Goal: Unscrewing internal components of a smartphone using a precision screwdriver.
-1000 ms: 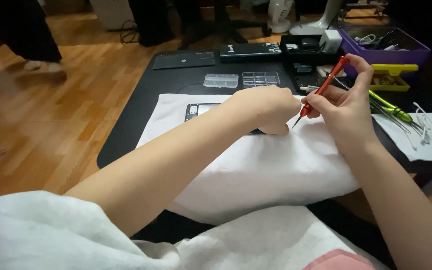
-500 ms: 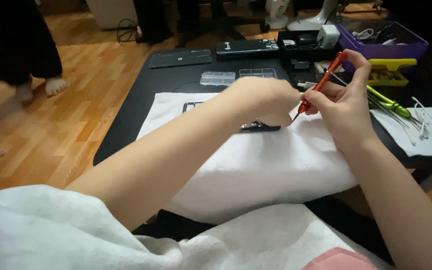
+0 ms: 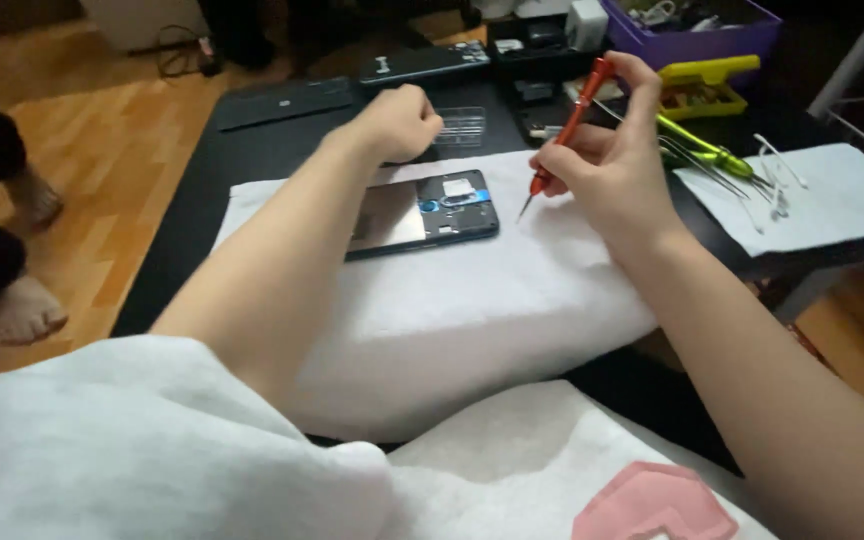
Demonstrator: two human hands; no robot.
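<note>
My right hand (image 3: 617, 165) pinches the red screwdriver (image 3: 564, 130), its tip hanging just off the opened phone (image 3: 422, 212) on the white towel (image 3: 512, 300). My left hand (image 3: 399, 120), fist closed on nothing I can see, has lifted off the phone toward the clear parts box (image 3: 460, 125), uncovering the phone's insides.

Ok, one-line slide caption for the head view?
Right hand holds a red screwdriver beside an opened phone on a white cloth; left hand, fisted, rests beyond it.
</note>
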